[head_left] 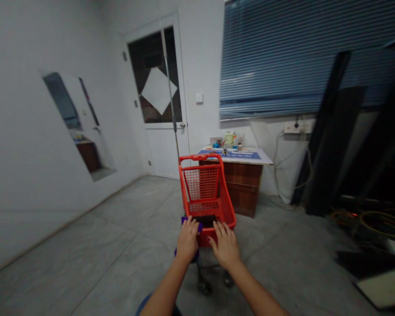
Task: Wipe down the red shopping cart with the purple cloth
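A red plastic shopping cart [229,208] stands on the floor in front of me, its handle on the far side. My left hand [188,239] is at the cart's near left corner, its fingers closed over a purple object [200,227]. My right hand [224,243] lies over the near rim on the right, fingers apart and thumb out to the left. Inside the basket, just beyond my fingertips, sits a dark object [206,220] that I cannot make out. Dark wheels [204,286] show below the basket.
Behind the cart is a brown cabinet [243,186] with small items on its white top. A white door [164,151] stands back left, a mirror [82,118] on the left wall. Dark panels [332,145], cables [382,219] and a flat board [386,285] are at right.
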Motion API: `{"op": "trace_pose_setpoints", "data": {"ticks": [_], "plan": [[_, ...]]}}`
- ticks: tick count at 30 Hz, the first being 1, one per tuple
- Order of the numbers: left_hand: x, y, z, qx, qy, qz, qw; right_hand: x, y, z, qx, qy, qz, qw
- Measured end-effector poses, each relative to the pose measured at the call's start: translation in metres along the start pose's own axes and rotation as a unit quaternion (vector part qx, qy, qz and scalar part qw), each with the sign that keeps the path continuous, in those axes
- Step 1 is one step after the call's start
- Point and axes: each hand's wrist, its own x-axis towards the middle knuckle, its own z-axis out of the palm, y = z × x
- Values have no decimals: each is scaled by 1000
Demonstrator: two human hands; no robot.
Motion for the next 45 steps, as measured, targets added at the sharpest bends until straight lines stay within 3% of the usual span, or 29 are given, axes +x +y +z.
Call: {"op": "trace_pose_setpoints", "data": {"ticks": [5,14,17,22,30,34,39,45], "plan": [[-1,-10,-8,-3,-1,-29,1000,5,-1,-8,2,-44,-75,996],[10,23,10,37,-19,6,999,9,4,-8,-1,-58,-64,996],[9,11,1,57,-44,33,997,9,11,-9,-7,-58,-66,996],[3,-11,-9,77,-43,7,996,10,12,-6,-2,-59,-74,995],[10,24,8,56,-40,6,998,9,4,-4,9,-44,-66,997],[6,10,1,47,-52,37,997,9,14,-7,6,-45,-75,996],[0,-7,-5,44,-46,-2,998,8,16,-3,10,-35,-82,996],[7,19,6,29,-41,-25,998,7,9,-9,7,-36,-71,997]]}}
